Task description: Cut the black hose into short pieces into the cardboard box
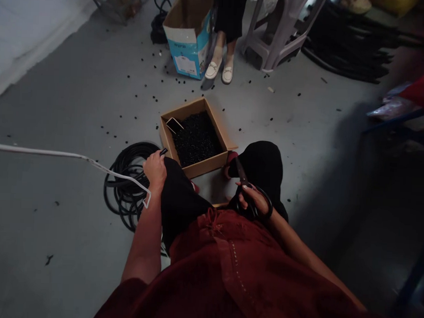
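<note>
My left hand (155, 170) is closed around a black hose or cable end (163, 152), whose tip sticks out past the fingers. Below and behind that hand lies a coil of the same black tubing (118, 193) on the floor. My right hand (254, 200) grips a pair of scissors (241, 171) by the handles, above my right knee; the dark blades point up and away. Ahead, between my knees, a shallow cardboard box (206, 167) holds a heap of small black pieces (197, 137) and a small dark rectangular thing with a pale edge (174, 125).
Small black pieces lie scattered on the grey floor (77, 126). A white cord (69, 155) crosses at left to my forearm. Beyond the box are a tall blue-and-white carton (184, 51), another person's feet in white shoes (218, 72), a plastic stool (271, 52) and black tubing (348, 52).
</note>
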Available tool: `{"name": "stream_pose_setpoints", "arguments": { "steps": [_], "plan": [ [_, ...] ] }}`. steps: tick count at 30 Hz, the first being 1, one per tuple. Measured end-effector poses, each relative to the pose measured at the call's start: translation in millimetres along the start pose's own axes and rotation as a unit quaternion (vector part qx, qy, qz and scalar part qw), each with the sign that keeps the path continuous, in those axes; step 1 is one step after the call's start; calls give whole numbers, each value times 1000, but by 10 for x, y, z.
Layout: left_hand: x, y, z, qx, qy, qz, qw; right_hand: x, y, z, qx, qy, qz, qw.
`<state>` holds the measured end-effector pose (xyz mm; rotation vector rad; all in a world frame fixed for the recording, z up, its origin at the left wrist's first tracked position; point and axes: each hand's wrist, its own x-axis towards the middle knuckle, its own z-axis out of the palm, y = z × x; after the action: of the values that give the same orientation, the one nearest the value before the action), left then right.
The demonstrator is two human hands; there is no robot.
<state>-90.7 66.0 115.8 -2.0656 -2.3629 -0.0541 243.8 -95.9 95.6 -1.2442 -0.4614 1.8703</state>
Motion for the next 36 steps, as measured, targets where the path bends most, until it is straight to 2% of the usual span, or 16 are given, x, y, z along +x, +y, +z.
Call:
{"name": "stream_pose_setpoints", "arguments": {
  "steps": [5,13,17,21,24,27,32,34,36],
  "plan": [
    [-103,-68,3,-5,-7,-8,1000,77,-54,89,-6,-77,3,997],
    [-172,-36,71,-17,-11,-18,1000,166,-51,22,26,-174,36,984],
    [-227,175,60,-37,-30,5,999,204,-25,15,37,-204,49,977],
    [-263,574,36,-68,-42,67,995,216,-24,31,54,-228,69,970],
    [-232,877,9,-108,-46,121,986,209,-36,34,68,-224,73,969],
    [-151,1059,-34,-157,-53,152,974,198,-55,19,85,-197,67,974],
    [-77,1112,-67,-224,-105,154,957,180,-67,-21,102,-135,51,984],
    [-147,1137,-49,-245,-131,165,946,151,-83,-29,88,-116,42,988],
    [-286,1186,-20,-248,-133,186,942,92,-145,-31,59,-106,31,992]
  ]
}}
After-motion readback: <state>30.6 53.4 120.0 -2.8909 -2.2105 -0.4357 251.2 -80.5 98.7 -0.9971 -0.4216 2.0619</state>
